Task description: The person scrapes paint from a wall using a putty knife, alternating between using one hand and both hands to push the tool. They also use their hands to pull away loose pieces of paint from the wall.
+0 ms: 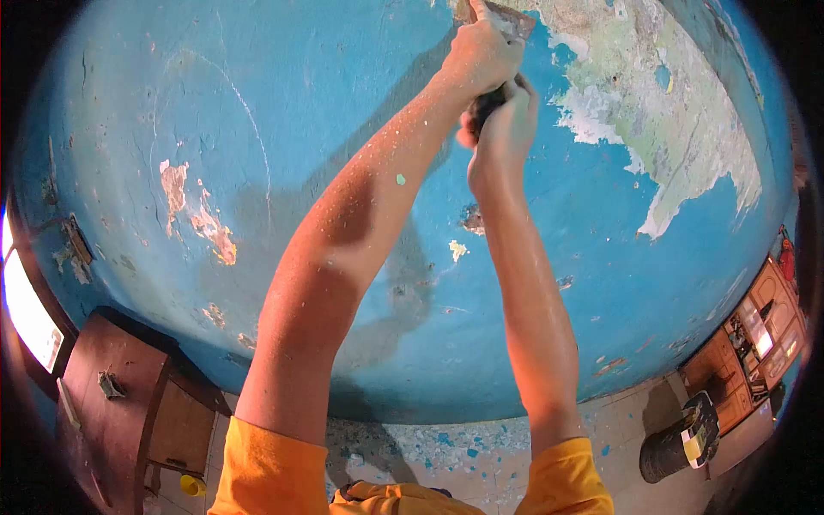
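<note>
A paint scraper with a broad, worn blade point(518, 24) is held up against a blue painted wall point(343, 86). My right hand point(512, 124) is closed around its dark handle point(487, 110). Higher up, my left hand point(485, 53) grips the scraper close to the blade, its index finger stretched along it. Just right of the blade spreads a large bare patch point(635, 94) of pale green and grey plaster with ragged paint edges. The blade's working edge is partly cut off at the top of the view. Paint flecks cling to my left forearm.
Blue paint chips point(472, 451) litter the floor below. At left stand a brown wooden desk point(112, 421) and a bright window point(30, 309), with a yellow cup point(193, 486) on the floor. To the right are a dark bucket point(663, 457) and a wooden cabinet point(730, 369).
</note>
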Demonstrator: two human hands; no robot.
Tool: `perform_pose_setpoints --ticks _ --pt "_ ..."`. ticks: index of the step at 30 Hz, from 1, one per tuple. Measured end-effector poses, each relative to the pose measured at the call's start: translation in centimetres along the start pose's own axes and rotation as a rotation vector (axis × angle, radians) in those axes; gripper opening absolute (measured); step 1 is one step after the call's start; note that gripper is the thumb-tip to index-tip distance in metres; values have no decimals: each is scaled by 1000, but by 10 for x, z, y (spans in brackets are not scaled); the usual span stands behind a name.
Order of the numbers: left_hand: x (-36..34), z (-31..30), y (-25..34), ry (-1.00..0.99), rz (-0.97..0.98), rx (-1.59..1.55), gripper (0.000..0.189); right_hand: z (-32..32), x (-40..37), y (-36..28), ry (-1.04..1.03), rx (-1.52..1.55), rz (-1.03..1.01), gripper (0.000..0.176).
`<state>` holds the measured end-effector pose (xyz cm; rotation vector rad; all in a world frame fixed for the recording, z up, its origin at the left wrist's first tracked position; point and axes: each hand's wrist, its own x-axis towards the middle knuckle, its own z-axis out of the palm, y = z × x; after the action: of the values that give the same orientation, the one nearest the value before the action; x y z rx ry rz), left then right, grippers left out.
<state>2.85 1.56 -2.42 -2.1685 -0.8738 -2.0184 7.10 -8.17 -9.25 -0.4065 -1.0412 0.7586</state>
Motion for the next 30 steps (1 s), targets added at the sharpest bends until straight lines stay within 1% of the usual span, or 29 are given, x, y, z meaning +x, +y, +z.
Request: perform_pose_setpoints --ticks 1,3,4,6,7,9,10,11,12,13,14,15,16,18,19,20,21,22,23,24,25,26,27,28,29,30 --pt "-2 -4 5 -7 -3 -4 75 -2 3 -1 7 -3 2 48" --pt "-9 -18 24 112 -82 135 62 -9 9 -4 -38 -389 -216 51" --pt "-14 -15 22 108 -84 131 62 -15 15 -5 -34 -394 -215 51" --pt "-20 -9 19 329 -120 11 56 -23 26 -6 -36 -713 -398 49" --pt "-16 -7 16 327 -119 5 56 -23 26 -8 -32 -717 -400 49" --pt "-6 -2 11 -38 -505 -679 51 -23 24 -13 -80 -793 -343 48" --pt "-11 -3 30 -104 -664 -1259 47 -26 23 -14 -74 -798 -344 48" --pt "-15 -1 38 -109 -665 -1264 47 -30 22 -14 -73 -853 -390 47" --pt "-18 -3 43 -87 -694 -1308 41 -31 21 -13 -77 -907 -439 46" --pt "-17 -3 44 -64 -721 -1351 36 -31 22 -12 -78 -908 -444 46" --pt "-13 -2 40 -64 -713 -1352 36 -30 25 -9 -48 -1020 -573 45" --pt "-9 -1 35 -65 -621 -1323 35 -28 27 -8 -15 -1129 -703 45" --pt "-3 1 33 -66 -524 -1292 34 -26 31 -14 -11 -1126 -715 45" --pt "9 0 40 -38 -517 -1318 33 -17 34 -36 -152 -1000 -437 46" --pt "4 6 37 -8 -560 -1340 32 -17 25 -37 -149 -1008 -410 46" --pt "12 2 15 -186 -606 -1428 30 -15 14 -39 -147 -1057 -403 46" --pt "11 14 1 -189 -612 -1427 30 -15 7 -39 -145 -1101 -408 46" --pt "3 17 -4 -96 -520 -1334 29 -19 0 -30 -118 -1107 -542 44" --pt "-5 18 -7 -6 -430 -1240 29 -18 0 -26 -115 -1106 -534 44" --pt "4 17 -10 -73 -421 -1271 30 -12 5 -26 -114 -1097 -478 44" --pt "16 15 -5 -71 -402 -1276 30 -4 12 -30 -110 -1086 -434 44" --pt "27 13 1 -28 -443 -1237 29 1 20 -38 -110 -1084 -449 44" --pt "30 10 2 25 -497 -1192 29 1 26 -44 -190 -1028 -384 44" --pt "22 11 0 3 -524 -1217 29 -8 21 -42 -251 -978 -272 44" --pt "18 13 4 -8 -530 -1244 29 -16 14 -39 -235 -986 -252 44" --pt "10 15 6 -19 -533 -1277 29 -18 9 -36 -197 -1038 -399 44"
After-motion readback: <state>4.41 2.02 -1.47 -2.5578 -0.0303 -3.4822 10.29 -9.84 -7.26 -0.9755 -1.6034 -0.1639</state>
